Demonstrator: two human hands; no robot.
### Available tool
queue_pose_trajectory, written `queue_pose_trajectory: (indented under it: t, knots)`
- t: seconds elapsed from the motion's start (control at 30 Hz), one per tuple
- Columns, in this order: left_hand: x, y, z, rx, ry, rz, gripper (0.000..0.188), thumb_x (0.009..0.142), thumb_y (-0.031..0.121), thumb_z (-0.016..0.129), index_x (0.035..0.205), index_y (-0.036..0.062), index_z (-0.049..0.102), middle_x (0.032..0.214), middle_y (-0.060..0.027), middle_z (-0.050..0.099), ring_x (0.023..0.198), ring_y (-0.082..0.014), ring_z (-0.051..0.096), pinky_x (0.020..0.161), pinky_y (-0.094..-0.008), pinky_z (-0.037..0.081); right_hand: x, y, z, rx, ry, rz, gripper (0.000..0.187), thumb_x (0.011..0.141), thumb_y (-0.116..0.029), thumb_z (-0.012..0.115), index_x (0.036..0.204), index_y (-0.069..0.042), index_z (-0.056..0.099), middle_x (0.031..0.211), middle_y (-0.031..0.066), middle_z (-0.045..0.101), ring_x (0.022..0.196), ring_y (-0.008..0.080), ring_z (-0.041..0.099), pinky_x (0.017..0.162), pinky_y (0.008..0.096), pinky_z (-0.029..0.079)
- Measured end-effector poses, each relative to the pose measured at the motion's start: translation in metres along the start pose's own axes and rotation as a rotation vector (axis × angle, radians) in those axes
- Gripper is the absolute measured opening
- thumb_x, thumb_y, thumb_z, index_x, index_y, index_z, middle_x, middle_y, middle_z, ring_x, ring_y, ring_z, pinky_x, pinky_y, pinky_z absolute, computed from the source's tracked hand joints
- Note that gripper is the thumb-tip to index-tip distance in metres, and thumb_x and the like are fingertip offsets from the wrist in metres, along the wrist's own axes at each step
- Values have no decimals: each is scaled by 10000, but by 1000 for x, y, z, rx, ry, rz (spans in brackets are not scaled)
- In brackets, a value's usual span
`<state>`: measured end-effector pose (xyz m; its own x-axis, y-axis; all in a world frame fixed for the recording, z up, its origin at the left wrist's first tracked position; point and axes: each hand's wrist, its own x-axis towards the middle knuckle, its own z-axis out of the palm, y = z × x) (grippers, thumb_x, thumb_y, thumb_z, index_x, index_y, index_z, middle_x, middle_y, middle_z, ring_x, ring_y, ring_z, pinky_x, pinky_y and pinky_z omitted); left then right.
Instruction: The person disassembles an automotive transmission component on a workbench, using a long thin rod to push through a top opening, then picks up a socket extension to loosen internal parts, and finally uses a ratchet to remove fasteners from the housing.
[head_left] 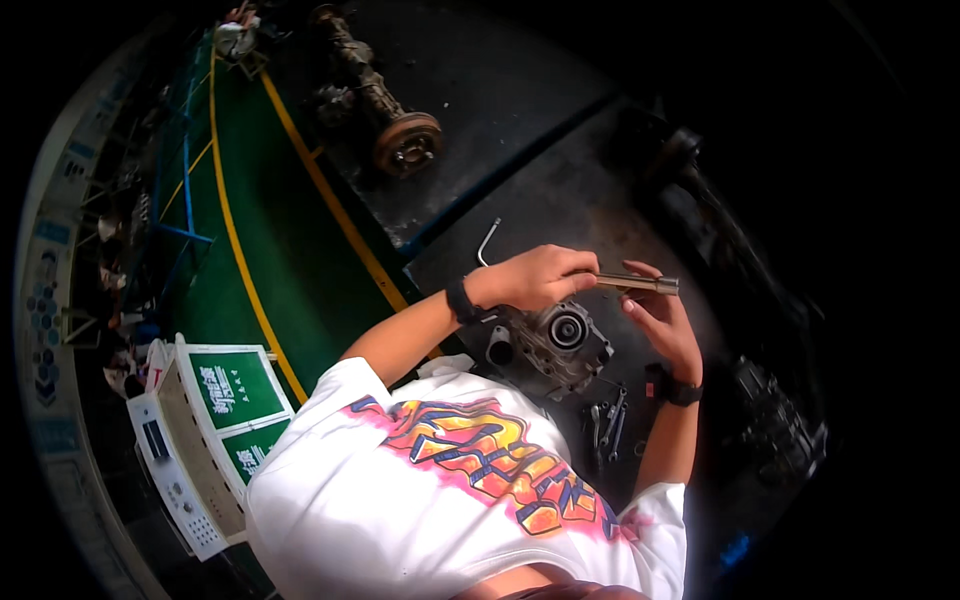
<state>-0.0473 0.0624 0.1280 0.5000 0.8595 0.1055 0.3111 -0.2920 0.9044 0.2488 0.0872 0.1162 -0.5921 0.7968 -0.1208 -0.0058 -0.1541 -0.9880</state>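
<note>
gripping a short metal socket extension [637, 284] above a grey gearbox housing [552, 345] on the dark workbench [560, 190], the left hand [535, 277] clenches one end; the right hand [662, 325] pinches the other. an allen key [486, 241] lies nearby.

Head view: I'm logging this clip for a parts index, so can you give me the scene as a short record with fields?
setting: dark metal workbench beside a green floor with yellow lines
left hand: grips one end of a metal rod
right hand: fingers at the rod's other end
below the hands: grey machined housing with a round bore
near right forearm: loose wrenches
behind the hands: bent hex key
far bench: rusty axle with hub
</note>
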Motion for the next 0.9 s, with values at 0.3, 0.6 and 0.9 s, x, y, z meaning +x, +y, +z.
queue_pose_trajectory:
  t: [0.3, 0.6, 0.9]
  knots:
    - [31, 21, 27, -69, -135, 210, 206, 1029, 56, 679, 1221, -8, 718, 1085, -215, 761, 1017, -411, 737, 889, -449, 573, -56, -81, 46, -335, 313, -301, 267, 935, 150, 740, 1159, 9, 705, 1118, 122, 739, 1008, 244, 756, 886, 347, 591]
    - [43, 38, 36, -78, -275, 324, 286, 982, -33, 678, 1264, -7, 711, 1119, -212, 779, 1029, -411, 760, 889, -435, 599, -69, -85, 63, -698, 492, -468, 293, 898, 143, 771, 1152, 12, 708, 1051, 133, 731, 927, 277, 767, 815, 362, 607]
    - [38, 11, 47, -172, -247, 140, 342, 969, -112, 626, 1285, -22, 724, 1083, -210, 779, 985, -313, 767, 915, -357, 584, -60, -56, 65, -531, 514, -398, 243, 927, 68, 802, 1139, 2, 703, 1027, 131, 678, 920, 298, 732, 806, 366, 592]
